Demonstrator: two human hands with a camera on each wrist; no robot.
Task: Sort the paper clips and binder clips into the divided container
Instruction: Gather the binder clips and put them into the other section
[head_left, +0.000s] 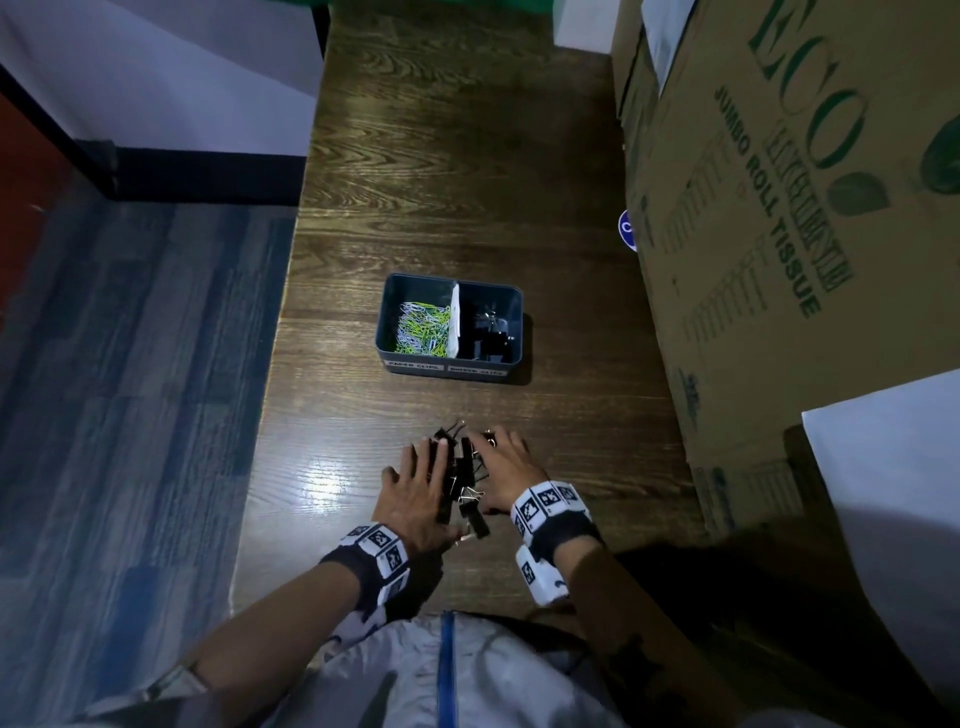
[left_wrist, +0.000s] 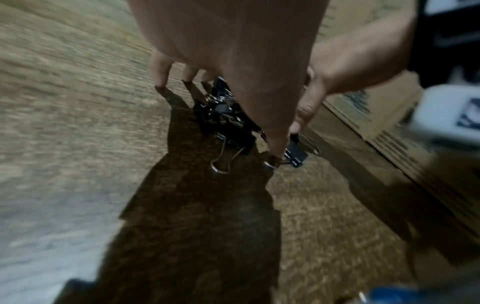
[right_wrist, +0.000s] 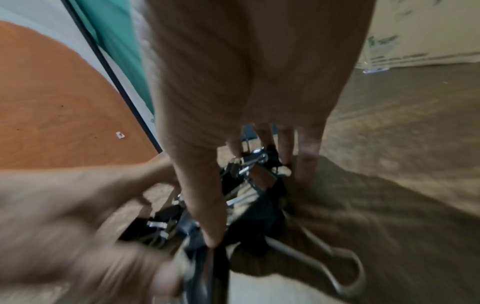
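While both hands flank the binder clip pile (head_left: 460, 480) on the table (head_left: 457, 171), left hand (head_left: 415, 493) lies on the pile's left side, fingers straight and spread, touching clips. Right hand (head_left: 506, 470) sits on the pile's right side, fingers spread, tips down on the clips. Divided container (head_left: 451, 366) sits beyond the pile: paper clips (head_left: 423, 327) in its left compartment, binder clips in its right.

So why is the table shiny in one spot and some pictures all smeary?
Head view: a lamp glares off the table beside the left hand. Left wrist view: blurred table, dark shadow under the clips. Right wrist view: the left hand is smeared by motion.
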